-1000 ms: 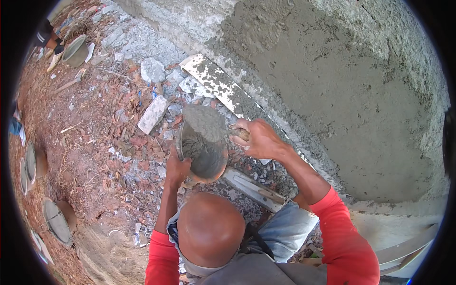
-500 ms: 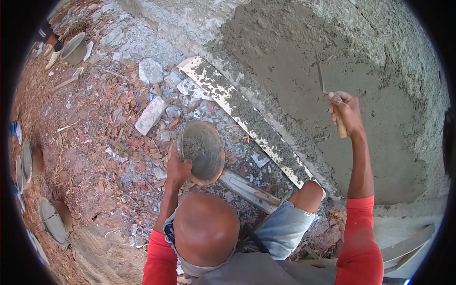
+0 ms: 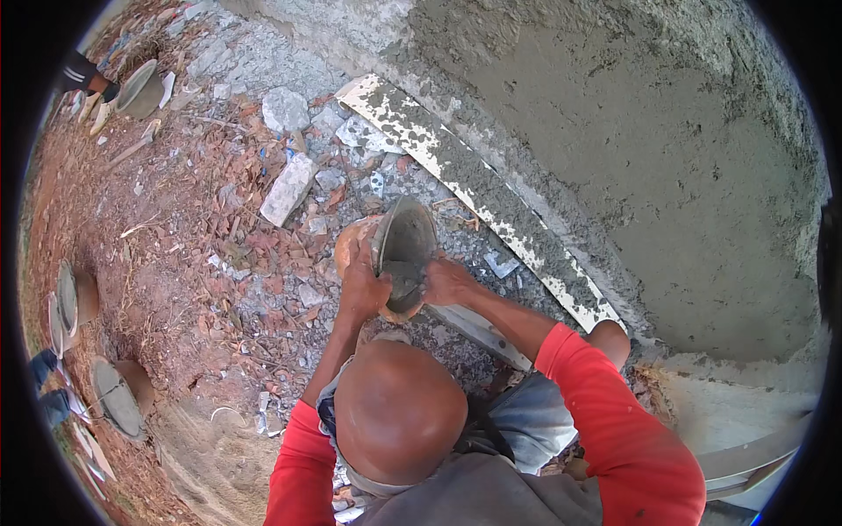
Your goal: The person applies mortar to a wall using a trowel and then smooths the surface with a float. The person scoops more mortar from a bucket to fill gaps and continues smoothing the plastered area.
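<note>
An orange-brown mortar bowl (image 3: 355, 241) is tilted in front of me, with grey wet mortar inside. My left hand (image 3: 364, 285) is closed on its near left rim. At the right rim is my right hand (image 3: 445, 280), its fingers curled round the trowel. A dark, flat shape in the bowl looks like the trowel blade (image 3: 405, 273); the handle is hidden by the hand. To the right rises a wall coated with wet grey plaster (image 3: 667, 202). A long white board (image 3: 474, 197) spattered with mortar lies along the wall's foot.
Rubble and dry leaves cover the ground, with a pale block (image 3: 289, 189) beyond the bowl. More bowls (image 3: 117, 399) stand at the left. Another person's foot (image 3: 103, 114) is at the upper left by a bowl (image 3: 139, 90). A plank (image 3: 481, 333) lies beside my knee.
My right hand has come down from the plastered wall to the bowl with the trowel. The bowl has tipped more steeply in my left hand.
</note>
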`<state>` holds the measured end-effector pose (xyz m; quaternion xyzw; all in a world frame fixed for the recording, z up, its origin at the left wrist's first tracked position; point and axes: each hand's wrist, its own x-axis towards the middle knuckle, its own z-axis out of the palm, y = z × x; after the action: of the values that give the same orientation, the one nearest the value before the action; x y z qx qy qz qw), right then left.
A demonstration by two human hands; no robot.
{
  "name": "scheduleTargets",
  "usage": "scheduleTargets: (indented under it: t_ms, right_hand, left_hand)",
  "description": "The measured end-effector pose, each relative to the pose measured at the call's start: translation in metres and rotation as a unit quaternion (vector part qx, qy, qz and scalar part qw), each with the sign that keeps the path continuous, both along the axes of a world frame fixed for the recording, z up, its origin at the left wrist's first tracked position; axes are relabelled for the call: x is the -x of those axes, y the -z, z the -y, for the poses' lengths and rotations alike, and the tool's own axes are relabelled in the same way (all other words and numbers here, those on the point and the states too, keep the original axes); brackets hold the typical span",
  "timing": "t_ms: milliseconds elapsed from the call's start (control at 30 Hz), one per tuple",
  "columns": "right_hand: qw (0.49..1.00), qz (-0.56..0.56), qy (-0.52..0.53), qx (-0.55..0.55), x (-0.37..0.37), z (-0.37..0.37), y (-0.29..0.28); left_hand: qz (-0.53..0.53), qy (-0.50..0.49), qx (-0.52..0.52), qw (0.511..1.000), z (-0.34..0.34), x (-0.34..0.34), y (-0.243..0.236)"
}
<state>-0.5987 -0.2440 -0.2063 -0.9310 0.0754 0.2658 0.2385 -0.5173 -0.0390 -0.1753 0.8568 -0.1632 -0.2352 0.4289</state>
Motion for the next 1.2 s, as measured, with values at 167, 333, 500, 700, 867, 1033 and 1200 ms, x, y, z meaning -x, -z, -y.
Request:
scheduleTargets:
  t_ms: [167, 333, 500, 700, 867, 1033, 1200]
  right_hand:
    - [0.986, 0.123, 0.088, -0.07, 0.031, 0.024, -0.032]
    - [0.979, 0.114, 0.159, 0.05, -0.011, 0.041, -0.119]
    - [0.98, 0.187, 0.068, -0.02, -0.038, 0.042, -0.177]
    - [0.888, -0.055, 0.166, -0.426, -0.07, 0.047, -0.212]
    - [0.858, 0.181, 0.425, -0.224, -0.076, 0.17, -0.16]
    - [0.917, 0.127, 0.371, -0.077, 0.004, 0.146, -0.197]
    - [0.986, 0.05, -0.035, 0.153, -0.002, 0.068, -0.121]
  left_hand:
    - [-0.104, -0.049, 0.017, 0.993, -0.01, -0.027, -0.007]
    - [-0.06, -0.045, 0.019, 0.997, -0.012, -0.043, -0.01]
    - [-0.106, -0.061, 0.09, 0.988, -0.03, -0.051, 0.004]
    - [0.033, -0.073, -0.003, 0.997, -0.041, -0.049, 0.032]
    - [-0.085, -0.052, 0.037, 0.994, -0.032, -0.044, 0.012]
    - [-0.058, -0.038, 0.06, 0.996, -0.023, -0.05, -0.006]
    - [-0.032, 0.019, -0.038, 0.999, 0.005, -0.045, 0.012]
